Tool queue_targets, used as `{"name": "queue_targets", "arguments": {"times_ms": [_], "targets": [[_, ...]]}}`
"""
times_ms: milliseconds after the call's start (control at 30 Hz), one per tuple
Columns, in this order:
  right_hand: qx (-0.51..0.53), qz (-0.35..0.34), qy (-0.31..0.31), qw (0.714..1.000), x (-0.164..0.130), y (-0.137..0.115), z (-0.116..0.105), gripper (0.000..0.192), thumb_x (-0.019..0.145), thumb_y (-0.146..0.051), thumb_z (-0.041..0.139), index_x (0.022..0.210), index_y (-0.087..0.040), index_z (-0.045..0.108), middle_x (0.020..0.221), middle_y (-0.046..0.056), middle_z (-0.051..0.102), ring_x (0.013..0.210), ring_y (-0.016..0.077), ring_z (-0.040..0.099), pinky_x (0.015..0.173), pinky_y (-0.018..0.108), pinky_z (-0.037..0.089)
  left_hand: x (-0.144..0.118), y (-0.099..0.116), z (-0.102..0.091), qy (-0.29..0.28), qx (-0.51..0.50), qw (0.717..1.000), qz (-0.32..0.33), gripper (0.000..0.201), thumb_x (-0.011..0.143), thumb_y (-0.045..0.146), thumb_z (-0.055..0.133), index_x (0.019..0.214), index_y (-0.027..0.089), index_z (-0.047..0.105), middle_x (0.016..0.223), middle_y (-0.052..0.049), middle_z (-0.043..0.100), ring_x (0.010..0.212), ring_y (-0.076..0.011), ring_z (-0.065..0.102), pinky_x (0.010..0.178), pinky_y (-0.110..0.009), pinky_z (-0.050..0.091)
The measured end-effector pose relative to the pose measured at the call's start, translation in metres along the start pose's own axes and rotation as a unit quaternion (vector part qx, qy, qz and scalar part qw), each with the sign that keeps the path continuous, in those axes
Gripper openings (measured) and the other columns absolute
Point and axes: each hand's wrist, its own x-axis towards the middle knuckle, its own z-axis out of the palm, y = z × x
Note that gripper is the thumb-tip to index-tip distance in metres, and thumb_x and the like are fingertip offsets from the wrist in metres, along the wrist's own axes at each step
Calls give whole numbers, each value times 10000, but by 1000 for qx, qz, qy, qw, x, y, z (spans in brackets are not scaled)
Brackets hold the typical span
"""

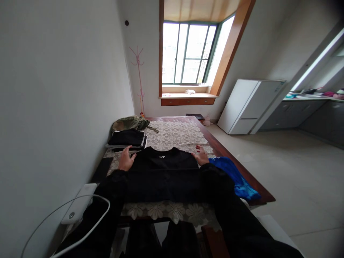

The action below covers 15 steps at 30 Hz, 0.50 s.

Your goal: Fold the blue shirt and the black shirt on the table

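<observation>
A black T-shirt [163, 182] lies partly folded on the table in front of me, its neckline facing away and a small white print below the collar. My left hand [126, 158] is at the shirt's left shoulder, fingers apart and raised. On the opposite side my right hand [201, 156] is by the right shoulder, its fingers spread too. Neither hand appears to grip the cloth. A stack of folded dark clothes [126, 139] sits just beyond my left hand. Blue clothing [231, 175] lies to the right of my right forearm.
A lace tablecloth [177, 132] covers much of the wooden table [258, 190]. An olive-green bag or garment [129, 123] rests at the far left by the wall. A white power strip [79, 204] with a cable is at lower left. A fridge [247, 104] stands at the right.
</observation>
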Motion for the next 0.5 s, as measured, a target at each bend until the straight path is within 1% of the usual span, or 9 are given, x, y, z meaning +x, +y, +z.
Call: {"name": "queue_targets", "arguments": {"times_ms": [67, 133, 167, 200, 267, 333, 367, 433, 500], "targets": [[-16, -66, -36, 997, -38, 13, -1, 376, 862, -406, 617, 1175, -198, 642, 1080, 118, 717, 958, 258, 685, 847, 421, 567, -41, -6, -2, -80, 6, 995, 59, 308, 886, 298, 625, 1179, 211, 657, 1230, -104, 703, 1201, -274, 642, 1076, -450, 484], [-42, -137, -132, 981, -84, 28, -10, 267, 921, -406, 579, 1101, -232, 671, 939, 68, 726, 879, 234, 693, 830, 404, 573, -89, -13, -11, -170, 14, 979, 113, 282, 929, 351, 601, 1179, 247, 676, 1207, -75, 726, 1158, -250, 672, 1027, -417, 527], [-65, -169, -172, 968, -108, 35, -17, 243, 927, -407, 594, 1082, -244, 685, 939, 62, 729, 892, 234, 696, 842, 403, 573, -113, -17, -17, -205, 25, 968, 140, 273, 940, 362, 598, 1178, 260, 685, 1232, -71, 724, 1173, -242, 670, 1029, -407, 530], [-92, -193, -193, 958, -131, 41, -25, 244, 922, -410, 621, 1094, -254, 696, 985, 65, 736, 935, 241, 700, 864, 407, 573, -135, -21, -24, -223, 44, 960, 165, 294, 938, 374, 613, 1203, 268, 684, 1289, -73, 708, 1220, -246, 651, 1064, -415, 513], [-139, -244, -198, 939, -169, 52, -40, 358, 895, -423, 674, 1219, -270, 685, 1185, 85, 727, 1115, 274, 678, 985, 447, 546, -173, -29, -38, -216, 93, 951, 200, 379, 926, 395, 638, 1287, 282, 657, 1380, -71, 668, 1314, -267, 597, 1144, -467, 455], [-176, -285, -180, 925, -195, 59, -53, 509, 892, -421, 684, 1375, -278, 612, 1365, 90, 663, 1284, 301, 604, 1111, 501, 469, -202, -37, -49, -178, 130, 952, 212, 445, 921, 403, 644, 1350, 285, 624, 1432, -74, 634, 1368, -287, 551, 1177, -505, 418], [-188, -298, -165, 921, -204, 61, -57, 550, 900, -412, 679, 1424, -279, 576, 1415, 89, 633, 1333, 308, 570, 1148, 521, 433, -213, -40, -54, -154, 140, 955, 211, 438, 921, 399, 644, 1343, 284, 629, 1428, -76, 634, 1368, -294, 548, 1177, -514, 416], [-196, -309, -122, 923, -217, 60, -60, 523, 918, -375, 668, 1424, -281, 576, 1412, 88, 634, 1341, 319, 561, 1154, 538, 419, -229, -43, -60, -111, 147, 962, 204, 347, 921, 378, 645, 1253, 282, 678, 1366, -79, 664, 1318, -301, 576, 1152, -516, 436], [-188, -311, -83, 928, -228, 53, -56, 409, 925, -336, 671, 1330, -290, 640, 1286, 87, 694, 1239, 320, 621, 1084, 520, 473, -240, -43, -63, -89, 150, 964, 199, 250, 919, 354, 653, 1151, 289, 719, 1270, -75, 698, 1235, -297, 612, 1103, -503, 470]]}}
